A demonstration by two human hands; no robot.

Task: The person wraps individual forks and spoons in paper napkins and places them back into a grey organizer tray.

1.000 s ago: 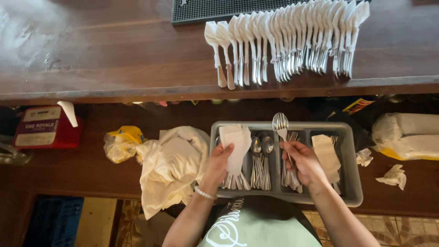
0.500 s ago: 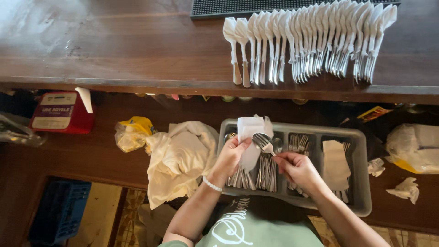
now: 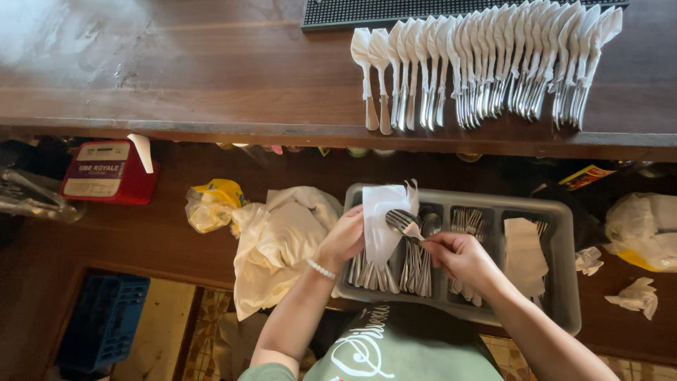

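While the left hand (image 3: 347,236) pinches a white paper napkin (image 3: 381,219) upright between closed fingers, the right hand (image 3: 458,255) grips a fork and spoon (image 3: 410,224) by their handles, heads laid against the napkin so it can fold around them. Beneath both sets of fingers sits the grey cutlery tray (image 3: 564,282); beyond them, wrapped sets (image 3: 486,63) line the wooden counter (image 3: 211,70).

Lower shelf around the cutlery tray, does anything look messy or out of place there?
Yes. Crumpled tissues lie loose right of the grey cutlery tray, and a rumpled cream cloth droops over the shelf edge to its left. The wrapped cutlery row on the counter looks tidy.
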